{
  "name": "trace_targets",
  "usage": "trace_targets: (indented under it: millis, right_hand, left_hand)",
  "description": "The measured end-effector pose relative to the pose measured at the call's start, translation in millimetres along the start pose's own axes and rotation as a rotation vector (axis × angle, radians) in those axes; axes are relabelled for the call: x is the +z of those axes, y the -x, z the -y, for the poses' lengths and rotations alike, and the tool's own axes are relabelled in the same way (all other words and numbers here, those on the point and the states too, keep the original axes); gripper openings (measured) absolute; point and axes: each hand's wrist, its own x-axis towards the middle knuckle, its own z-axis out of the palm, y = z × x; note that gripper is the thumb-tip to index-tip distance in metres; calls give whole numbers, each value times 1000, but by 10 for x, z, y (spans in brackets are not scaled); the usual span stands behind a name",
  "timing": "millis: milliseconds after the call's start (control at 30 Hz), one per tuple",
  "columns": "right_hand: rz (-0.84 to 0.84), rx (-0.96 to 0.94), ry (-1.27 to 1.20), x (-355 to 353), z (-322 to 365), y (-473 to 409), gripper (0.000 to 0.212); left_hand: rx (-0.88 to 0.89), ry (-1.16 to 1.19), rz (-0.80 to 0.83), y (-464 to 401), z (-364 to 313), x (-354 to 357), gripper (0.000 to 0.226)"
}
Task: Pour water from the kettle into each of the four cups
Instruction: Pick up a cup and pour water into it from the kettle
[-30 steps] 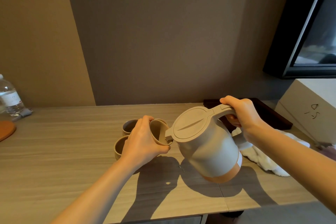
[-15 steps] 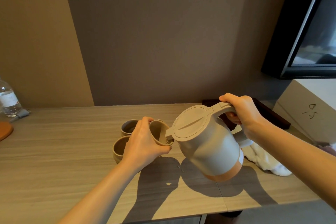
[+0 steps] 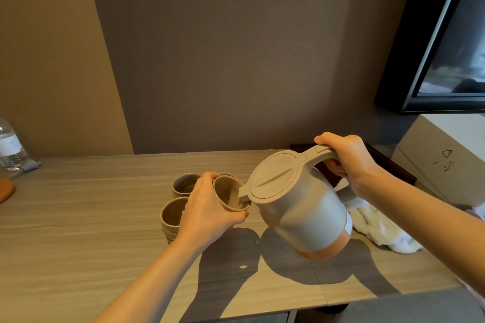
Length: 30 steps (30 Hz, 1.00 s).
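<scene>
Kettle (image 3: 296,207) tipped further, both hands gripping it and cup (image 3: 229,193) over wooden table (image 3: 78,217)

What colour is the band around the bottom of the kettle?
Orange-tan, below the pale grey-beige body of the kettle; the head view shows it best.

Dim warm room light; hard shadows of arms and kettle (image 3: 299,207) fall toward the table's (image 3: 78,217) near edge. Wide-angle bending at frame edges, slight softness overall.
</scene>
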Motion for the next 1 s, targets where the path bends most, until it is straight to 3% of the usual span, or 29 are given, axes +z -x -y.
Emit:
trace_targets:
  millis: [1000]
  right_hand:
    - [4,-64,103,10,83,-53,36]
  left_hand:
    - [-68,149,-28,88,-37,122,95]
